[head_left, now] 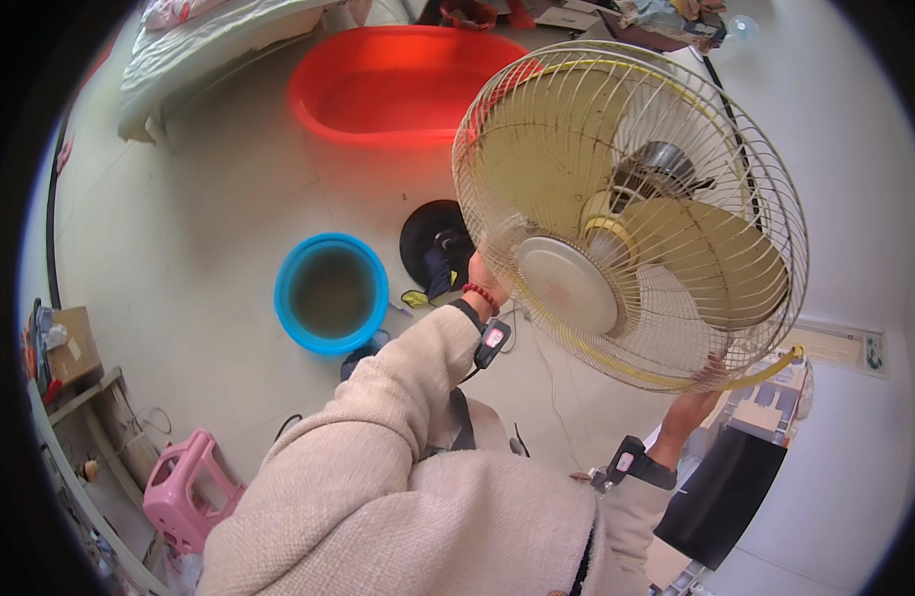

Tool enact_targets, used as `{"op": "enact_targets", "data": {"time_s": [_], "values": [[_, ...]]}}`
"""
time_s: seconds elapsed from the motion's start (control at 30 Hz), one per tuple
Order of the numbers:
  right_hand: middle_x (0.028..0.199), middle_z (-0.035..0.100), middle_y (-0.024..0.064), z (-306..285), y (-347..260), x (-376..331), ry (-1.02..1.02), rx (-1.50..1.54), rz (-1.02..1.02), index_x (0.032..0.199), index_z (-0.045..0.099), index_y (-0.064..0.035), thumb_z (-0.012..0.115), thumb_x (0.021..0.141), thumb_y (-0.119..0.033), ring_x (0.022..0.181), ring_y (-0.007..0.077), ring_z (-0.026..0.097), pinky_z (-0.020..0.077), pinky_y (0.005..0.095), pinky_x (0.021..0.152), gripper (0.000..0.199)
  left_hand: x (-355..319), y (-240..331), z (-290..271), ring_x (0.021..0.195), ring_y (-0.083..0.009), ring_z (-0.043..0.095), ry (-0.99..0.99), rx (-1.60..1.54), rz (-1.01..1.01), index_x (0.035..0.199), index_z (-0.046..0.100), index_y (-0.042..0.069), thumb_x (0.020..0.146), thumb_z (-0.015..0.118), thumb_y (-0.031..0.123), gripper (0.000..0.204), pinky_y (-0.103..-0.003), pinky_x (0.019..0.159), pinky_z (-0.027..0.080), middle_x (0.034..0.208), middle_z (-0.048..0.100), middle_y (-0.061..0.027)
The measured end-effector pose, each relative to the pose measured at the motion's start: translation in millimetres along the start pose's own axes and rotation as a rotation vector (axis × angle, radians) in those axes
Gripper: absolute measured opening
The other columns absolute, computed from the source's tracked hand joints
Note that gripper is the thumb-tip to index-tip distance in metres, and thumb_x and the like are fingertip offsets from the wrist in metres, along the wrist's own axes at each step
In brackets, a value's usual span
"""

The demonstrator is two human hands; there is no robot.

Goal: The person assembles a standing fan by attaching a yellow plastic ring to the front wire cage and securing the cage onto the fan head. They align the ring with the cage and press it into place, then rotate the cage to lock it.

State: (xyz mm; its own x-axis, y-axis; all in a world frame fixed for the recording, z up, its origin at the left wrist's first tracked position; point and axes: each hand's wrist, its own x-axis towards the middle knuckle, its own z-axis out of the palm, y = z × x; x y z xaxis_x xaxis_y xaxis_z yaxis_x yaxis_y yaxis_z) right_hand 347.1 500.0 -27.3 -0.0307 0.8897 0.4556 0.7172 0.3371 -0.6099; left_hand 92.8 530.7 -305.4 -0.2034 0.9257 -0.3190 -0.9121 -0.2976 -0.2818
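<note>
Pale floor tiles (209,199) fill the background, seen from above. A round fan head with a cream wire cage and yellowed plastic blades (631,214) is held up between two hands, well clear of the floor. The left hand (484,273) is pressed against the cage's left rim, its fingers curled onto the wires, though most of them are hidden behind the cage. The right hand (711,372) is set under the lower right rim; its fingers are lost behind the cage and the yellow rim band (765,372), so how firmly they are closed cannot be told.

A slip is judged the main risk: the head is gripped only at two points on thin wire, and the motor's weight sits behind the fingers, so the cage could tilt away or deform. A dangling black cable (731,129) is seen beyond the fingers and could be snagged. Fingertips could also be caught between the wires.

Below the left fingers, a black round fan base (433,233) lies on the floor, with a blue round plastic basin of murky water (330,293) just beside it and a large red oval plastic tub (398,84) farther off. A dropped head could land in either. A pink plastic stool (184,487) stands well apart at the lower left, near a cardboard box (70,343).
</note>
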Motion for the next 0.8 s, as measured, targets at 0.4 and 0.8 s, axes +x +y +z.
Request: {"op": "enact_targets", "data": {"time_s": [0.4,0.8], "values": [[0.107,0.057,0.0150,6,-3,1,0.025,-0.064,-0.110,0.109,0.053,0.0051,0.034,0.101,-0.025,0.100,0.0252,0.054,0.0419,0.0334,0.090,0.036,-2,6,-17,0.094,-0.0249,0.059,-0.003,-0.008,0.152,0.106,0.061,0.004,0.094,0.052,0.034,0.033,-0.037,0.084,0.047,0.100,0.064,-0.0092],[0.101,0.055,0.0142,-6,16,1,-0.033,-0.029,-0.171,0.110,0.050,0.0061,0.033,0.102,-0.031,0.093,0.0232,0.050,0.0403,0.0326,0.086,0.042,-10,0,-25,0.093,-0.0252,0.060,-0.088,-0.101,0.241,0.108,0.060,0.004,0.096,0.045,0.026,0.029,-0.037,0.084,0.049,0.101,0.064,-0.0081]]}}
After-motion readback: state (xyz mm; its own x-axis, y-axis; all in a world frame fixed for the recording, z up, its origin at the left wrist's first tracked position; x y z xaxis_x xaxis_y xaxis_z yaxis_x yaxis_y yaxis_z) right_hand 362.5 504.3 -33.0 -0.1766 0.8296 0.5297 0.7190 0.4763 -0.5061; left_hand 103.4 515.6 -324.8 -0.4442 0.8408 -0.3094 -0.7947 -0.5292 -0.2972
